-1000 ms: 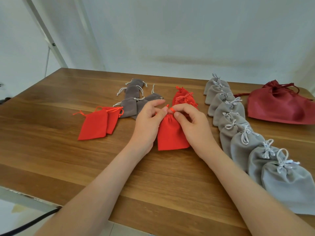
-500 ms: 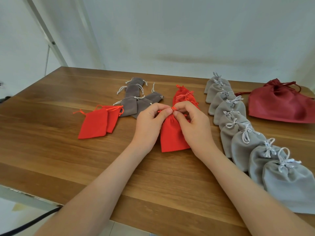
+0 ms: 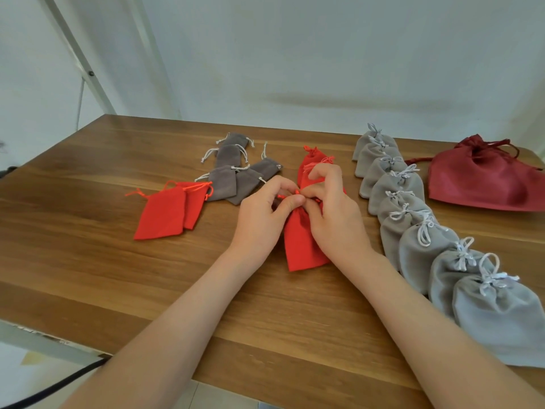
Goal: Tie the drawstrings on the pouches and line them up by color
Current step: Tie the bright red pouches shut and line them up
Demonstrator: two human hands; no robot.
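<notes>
As we are looking down at the wooden table [image 3: 118, 276], both our hands are meeting over a red pouch [image 3: 303, 246] that is lying flat near the middle of the tabletop, its bottom edge pointing toward us. Our left hand [image 3: 262, 214] is curling over the gathered neck and pinching the red drawstring [image 3: 281, 197] between thumb and forefinger. Our right hand [image 3: 333, 219] is pinching the same cord from the other side, and its fingertips are touching those of the left. The fingers are covering the neck, so we cannot tell whether a knot is sitting there.

Just behind the right hand, tied red pouches [image 3: 312, 160] are lying in a short line. The knuckles are hiding the nearest part of it, and we cannot count them. To the left, well apart from our hands, 2 untied red pouches [image 3: 168, 214] are overlapping, their cords trailing loose. Touching them on the far side, a loose cluster of dark grey pouches [image 3: 233, 178] is lying with white cords spread out. Along the right, a row of light grey pouches [image 3: 413, 202] with tied white bows is running from the far edge toward us, each overlapping the next. Beyond that row, a larger dark red bag [image 3: 483, 181] is slumping near the far right corner. A black cable [image 3: 59, 385] is showing below the table's near left edge.
</notes>
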